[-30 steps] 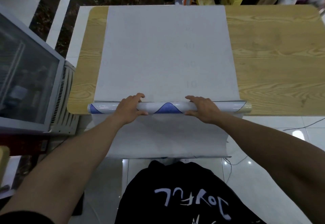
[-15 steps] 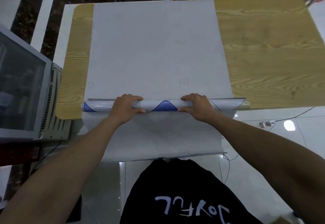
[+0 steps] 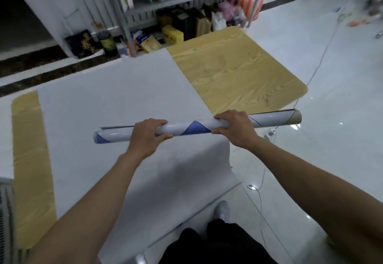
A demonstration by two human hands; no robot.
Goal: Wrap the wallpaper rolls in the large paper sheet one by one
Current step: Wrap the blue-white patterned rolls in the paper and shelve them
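Gripping the wallpaper roll [image 3: 198, 128] — left hand [image 3: 148, 137], right hand [image 3: 236, 130] — over the paper sheet [image 3: 116, 102].

White-and-blue wallpaper roll [image 3: 196, 128] lies crosswise over the grey paper sheet [image 3: 116, 102].

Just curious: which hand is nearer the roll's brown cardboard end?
Right. The right hand grips the wallpaper roll nearer its cardboard end; the left hand grips toward the opposite end.

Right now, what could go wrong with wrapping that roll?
The wallpaper roll, gripped by the left hand and right hand, sticks out past the right edge of the paper sheet, so that end may stay uncovered. The sheet also hangs over the near edge of the table and might slide or crease.
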